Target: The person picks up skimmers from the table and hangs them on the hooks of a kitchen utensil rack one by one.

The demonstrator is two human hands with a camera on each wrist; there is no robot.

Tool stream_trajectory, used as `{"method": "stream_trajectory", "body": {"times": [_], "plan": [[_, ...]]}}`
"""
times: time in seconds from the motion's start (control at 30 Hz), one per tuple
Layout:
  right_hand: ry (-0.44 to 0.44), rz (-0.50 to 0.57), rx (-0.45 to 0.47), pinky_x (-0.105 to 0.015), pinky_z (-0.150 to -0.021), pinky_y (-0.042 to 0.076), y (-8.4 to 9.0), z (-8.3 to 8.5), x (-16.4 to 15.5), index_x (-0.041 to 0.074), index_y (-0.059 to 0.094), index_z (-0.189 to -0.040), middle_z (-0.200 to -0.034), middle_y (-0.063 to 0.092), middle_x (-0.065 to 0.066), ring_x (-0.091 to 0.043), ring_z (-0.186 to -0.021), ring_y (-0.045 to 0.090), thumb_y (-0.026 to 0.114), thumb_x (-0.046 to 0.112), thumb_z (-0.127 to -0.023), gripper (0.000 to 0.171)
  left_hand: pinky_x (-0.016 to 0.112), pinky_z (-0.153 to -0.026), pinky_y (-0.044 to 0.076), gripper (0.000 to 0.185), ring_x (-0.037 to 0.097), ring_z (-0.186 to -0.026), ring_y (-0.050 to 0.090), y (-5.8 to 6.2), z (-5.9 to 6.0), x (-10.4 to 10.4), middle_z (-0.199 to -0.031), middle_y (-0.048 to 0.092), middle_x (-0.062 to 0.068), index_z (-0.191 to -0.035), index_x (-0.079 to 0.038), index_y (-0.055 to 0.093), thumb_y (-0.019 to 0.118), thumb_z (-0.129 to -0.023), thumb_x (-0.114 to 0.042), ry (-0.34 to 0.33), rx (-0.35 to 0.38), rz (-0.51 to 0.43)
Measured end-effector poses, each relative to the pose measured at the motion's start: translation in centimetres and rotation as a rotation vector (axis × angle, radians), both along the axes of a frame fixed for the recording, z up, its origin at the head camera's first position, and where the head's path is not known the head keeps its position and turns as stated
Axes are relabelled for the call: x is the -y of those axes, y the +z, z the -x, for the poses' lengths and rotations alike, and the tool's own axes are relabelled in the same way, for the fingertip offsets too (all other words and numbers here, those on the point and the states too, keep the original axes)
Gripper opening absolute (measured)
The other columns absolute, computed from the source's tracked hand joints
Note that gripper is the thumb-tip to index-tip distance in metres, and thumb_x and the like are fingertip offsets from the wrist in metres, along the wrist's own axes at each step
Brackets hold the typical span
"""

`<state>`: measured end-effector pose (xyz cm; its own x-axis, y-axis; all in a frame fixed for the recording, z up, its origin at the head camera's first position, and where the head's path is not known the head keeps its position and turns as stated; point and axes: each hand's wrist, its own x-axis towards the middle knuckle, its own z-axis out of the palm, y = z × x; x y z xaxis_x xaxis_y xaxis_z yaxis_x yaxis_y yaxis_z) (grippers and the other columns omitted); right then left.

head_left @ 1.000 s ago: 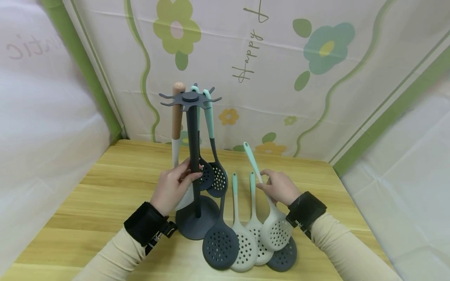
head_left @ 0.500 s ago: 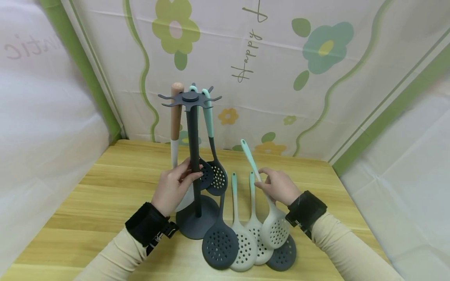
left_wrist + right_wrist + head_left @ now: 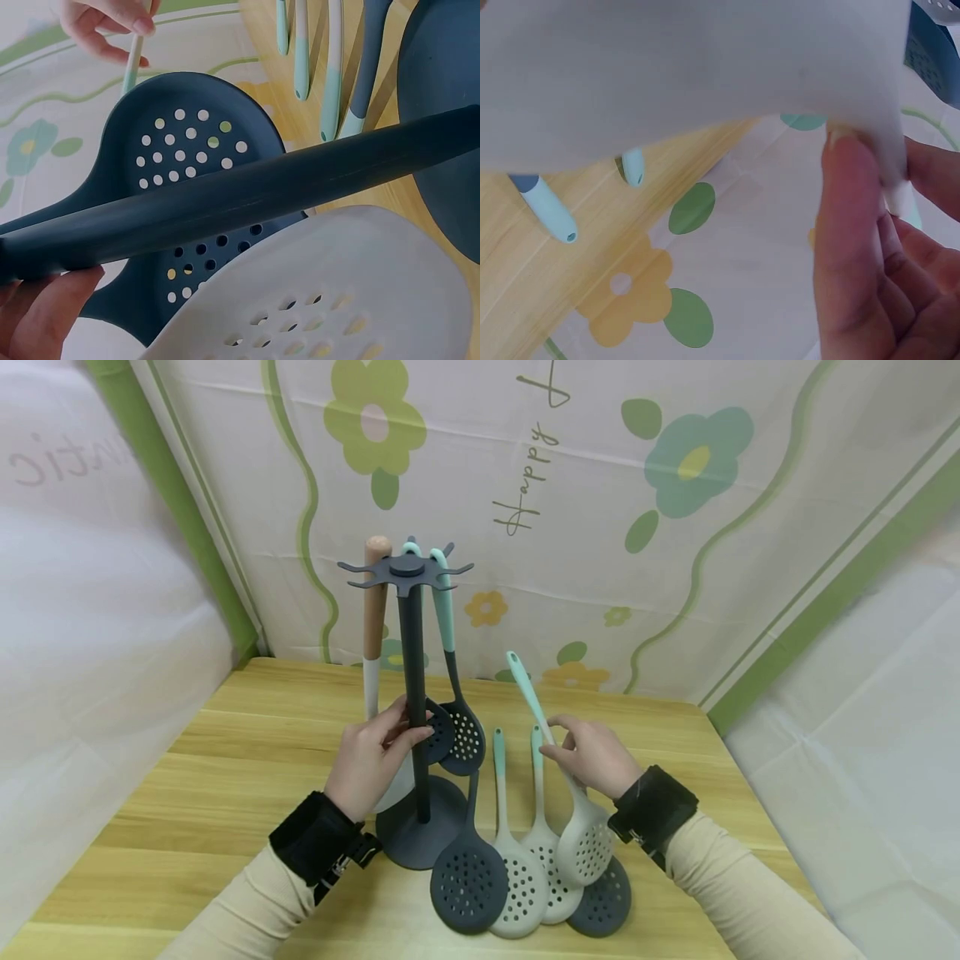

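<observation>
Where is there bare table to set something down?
In the head view, bare table runs from the left hand to the left edge; another patch lies between the right hand and the right edge. Crowded: right of the stand, where spoons overlap.

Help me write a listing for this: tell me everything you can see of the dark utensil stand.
The utensil stand is dark grey, apparently plastic or coated metal. It has a round, flat base, a slim round pole and a top of radiating prongs around a round cap. It stands upright on the wood-grain table. The left hand grips the pole. From the top hang a wooden-handled white utensil and two dark perforated utensils with mint handles; some prongs carry nothing.
</observation>
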<state>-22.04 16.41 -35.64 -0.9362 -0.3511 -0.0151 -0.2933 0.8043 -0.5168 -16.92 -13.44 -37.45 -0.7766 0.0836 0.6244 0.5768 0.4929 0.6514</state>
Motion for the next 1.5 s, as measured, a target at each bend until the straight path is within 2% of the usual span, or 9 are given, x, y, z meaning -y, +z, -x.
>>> {"method": "stream_trajectory", "body": {"times": [0.33, 0.97, 1.23, 1.5], "plan": [[0.017, -0.010, -0.046, -0.028, -0.044, 0.044, 0.3, -0.2, 0.2, 0.007, 0.056, -0.134, -0.069, 0.062, -0.002, -0.013, -0.044, 0.051, 0.066, 0.024, -0.096, 0.043, 0.038, -0.074, 0.063, 0.030, 0.030, -0.092, 0.075, 0.0, 0.0, 0.0, -0.104, 0.075, 0.019, -0.119, 0.004, 0.065, 0.069, -0.090, -0.004, -0.003, 0.003, 0.005], [0.037, 0.005, -0.158, -0.026, -0.047, 0.043, 0.8, -0.6, 0.3, 0.010, 0.060, -0.131, -0.070, 0.065, -0.001, -0.011, -0.048, 0.048, 0.068, 0.025, -0.095, 0.040, 0.038, -0.079, 0.062, 0.033, 0.032, -0.100, 0.073, 0.2, 0.0, 0.3, -0.111, 0.072, 0.020, -0.127, 0.005, 0.059, 0.064, -0.094, 0.001, -0.063, 0.034, 0.043], [0.034, 0.021, -0.149, -0.027, -0.048, 0.045, 1.0, -0.7, 0.3, 0.010, 0.059, -0.133, -0.072, 0.066, -0.002, -0.011, -0.049, 0.050, 0.067, 0.026, -0.095, 0.041, 0.038, -0.080, 0.062, 0.035, 0.033, -0.102, 0.072, 0.2, -0.1, 0.5, -0.113, 0.071, 0.021, -0.130, 0.005, 0.057, 0.061, -0.095, 0.004, -0.096, 0.055, 0.044], [0.039, 0.044, -0.145, -0.027, -0.046, 0.046, 1.3, -1.0, 0.3, 0.009, 0.058, -0.133, -0.073, 0.066, -0.003, -0.010, -0.046, 0.050, 0.067, 0.025, -0.096, 0.042, 0.037, -0.078, 0.062, 0.036, 0.033, -0.100, 0.073, 0.0, -0.1, 0.5, -0.111, 0.072, 0.021, -0.130, 0.005, 0.057, 0.063, -0.094, 0.002, -0.085, 0.040, 0.051]]}}
